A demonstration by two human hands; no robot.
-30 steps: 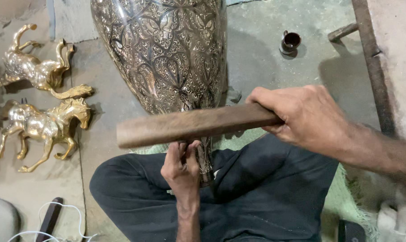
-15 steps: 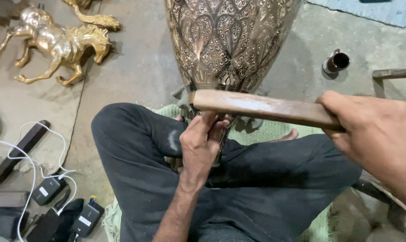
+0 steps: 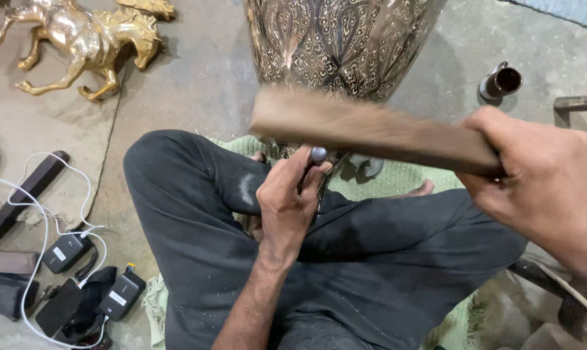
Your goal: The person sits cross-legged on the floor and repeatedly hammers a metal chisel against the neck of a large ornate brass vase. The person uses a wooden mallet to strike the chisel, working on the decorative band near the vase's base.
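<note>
A large engraved metal vase [image 3: 339, 39] leans toward my crossed legs in dark trousers [image 3: 196, 214]. My left hand [image 3: 287, 201] grips a thin metal punch [image 3: 316, 159] whose rounded head sticks up, its tip hidden against the vase's lower part. My right hand [image 3: 546, 188] is closed around one end of a flat wooden bar [image 3: 365, 129], which is blurred and lies across just above the punch head.
A brass horse figure [image 3: 86, 39] lies on the floor at top left. Small dark devices with a white cable [image 3: 67, 253] and a dark wooden stick [image 3: 24, 194] lie at the left. A small metal cup [image 3: 501, 81] stands at upper right. A green cloth [image 3: 403, 175] covers the floor beneath me.
The view has shifted closer and down. The wooden bar has swung, now blurred above the punch head. My left hand stays on the punch at the vase.
</note>
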